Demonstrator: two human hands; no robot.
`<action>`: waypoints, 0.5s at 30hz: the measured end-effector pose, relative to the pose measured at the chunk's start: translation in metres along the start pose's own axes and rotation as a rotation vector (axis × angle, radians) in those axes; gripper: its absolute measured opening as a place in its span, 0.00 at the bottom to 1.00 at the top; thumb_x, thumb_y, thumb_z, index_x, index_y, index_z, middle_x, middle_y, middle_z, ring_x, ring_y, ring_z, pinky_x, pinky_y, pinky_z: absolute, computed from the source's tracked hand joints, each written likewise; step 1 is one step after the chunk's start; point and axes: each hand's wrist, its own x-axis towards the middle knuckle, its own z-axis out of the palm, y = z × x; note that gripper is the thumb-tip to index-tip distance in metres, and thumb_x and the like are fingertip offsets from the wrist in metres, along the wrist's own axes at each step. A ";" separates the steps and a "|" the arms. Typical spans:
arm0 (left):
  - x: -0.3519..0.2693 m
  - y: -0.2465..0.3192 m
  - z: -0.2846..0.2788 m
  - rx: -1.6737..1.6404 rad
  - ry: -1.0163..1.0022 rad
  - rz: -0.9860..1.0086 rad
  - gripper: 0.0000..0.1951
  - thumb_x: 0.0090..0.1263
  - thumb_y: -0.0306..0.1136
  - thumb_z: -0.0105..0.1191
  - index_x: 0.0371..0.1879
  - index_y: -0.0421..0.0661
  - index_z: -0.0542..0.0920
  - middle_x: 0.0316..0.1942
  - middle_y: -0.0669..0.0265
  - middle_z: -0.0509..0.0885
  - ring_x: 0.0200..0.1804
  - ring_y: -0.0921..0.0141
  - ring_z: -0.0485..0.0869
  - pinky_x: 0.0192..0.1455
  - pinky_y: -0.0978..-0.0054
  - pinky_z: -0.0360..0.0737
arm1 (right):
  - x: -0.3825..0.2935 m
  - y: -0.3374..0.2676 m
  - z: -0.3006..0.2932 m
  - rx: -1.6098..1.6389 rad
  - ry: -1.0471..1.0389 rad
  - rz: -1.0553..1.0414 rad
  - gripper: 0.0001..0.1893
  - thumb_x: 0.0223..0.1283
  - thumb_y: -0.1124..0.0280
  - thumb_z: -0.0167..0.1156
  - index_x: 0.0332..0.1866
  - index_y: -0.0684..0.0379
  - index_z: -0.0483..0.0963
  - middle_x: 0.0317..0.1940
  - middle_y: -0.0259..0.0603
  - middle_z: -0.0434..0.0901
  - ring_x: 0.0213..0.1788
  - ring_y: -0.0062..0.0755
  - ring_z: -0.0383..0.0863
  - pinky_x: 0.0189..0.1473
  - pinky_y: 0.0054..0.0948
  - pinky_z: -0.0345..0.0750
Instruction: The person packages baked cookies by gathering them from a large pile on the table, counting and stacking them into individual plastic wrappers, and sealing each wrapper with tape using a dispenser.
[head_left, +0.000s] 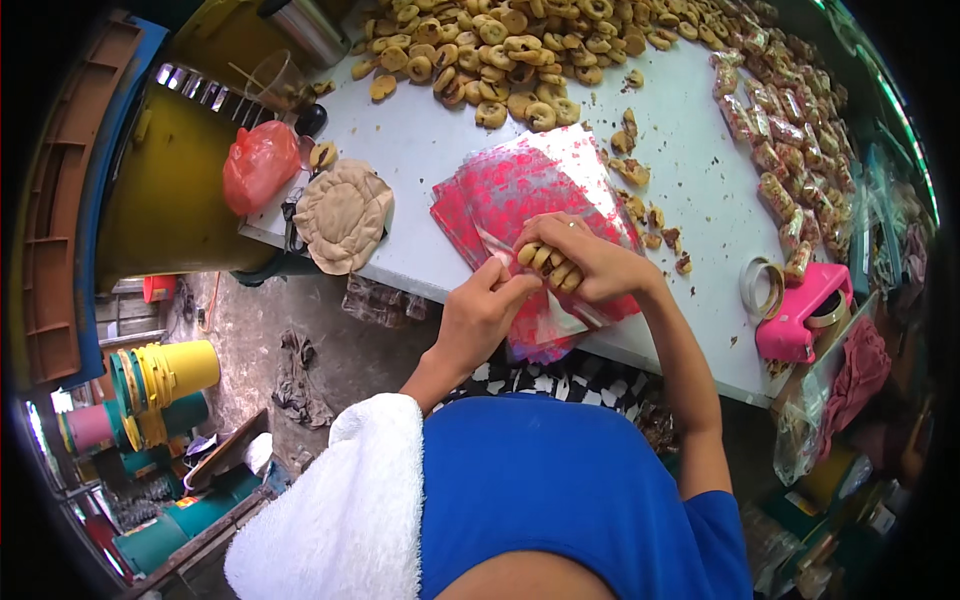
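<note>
In my right hand (581, 251) is a short row of ring-shaped filled cookies (551, 268), stacked face to face and tilted. My left hand (491, 300) is just left of them, thumb and fingers pinched on the edge of a clear plastic wrapper sheet (501, 247) with a red print. Beneath both hands lies a fanned stack of these printed wrappers (517, 187), overhanging the front edge of the white table (420, 161). My fingers partly hide the cookies and the pinched edge.
A large heap of cookies (495, 56) covers the table's far side. Wrapped cookie rolls (787, 131) pile up at right, near a pink tape dispenser (806, 311) and tape rolls (761, 287). Broken cookies (630, 171) lie beside the wrappers. At left are a beige cloth cap (343, 214) and a red plastic bag (260, 165).
</note>
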 end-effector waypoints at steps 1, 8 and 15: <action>0.002 0.004 -0.001 -0.001 -0.008 0.001 0.10 0.62 0.22 0.58 0.41 0.48 0.85 0.30 0.65 0.79 0.28 0.71 0.79 0.29 0.72 0.75 | 0.000 0.002 0.001 0.005 0.005 0.004 0.31 0.36 0.77 0.63 0.55 0.57 0.68 0.52 0.43 0.72 0.59 0.46 0.68 0.68 0.44 0.56; 0.007 0.003 0.004 -0.719 -0.430 -0.469 0.08 0.73 0.31 0.53 0.41 0.40 0.83 0.28 0.65 0.86 0.26 0.77 0.83 0.28 0.80 0.80 | 0.006 0.008 -0.003 -0.011 -0.049 0.008 0.34 0.34 0.74 0.67 0.56 0.54 0.67 0.53 0.41 0.72 0.61 0.44 0.66 0.66 0.44 0.57; 0.020 0.004 0.019 -0.882 0.094 -0.467 0.08 0.72 0.26 0.54 0.45 0.38 0.81 0.32 0.63 0.88 0.35 0.73 0.87 0.41 0.78 0.83 | 0.002 0.008 -0.013 -0.155 -0.147 0.000 0.32 0.38 0.77 0.62 0.57 0.54 0.67 0.60 0.41 0.66 0.65 0.45 0.62 0.66 0.45 0.55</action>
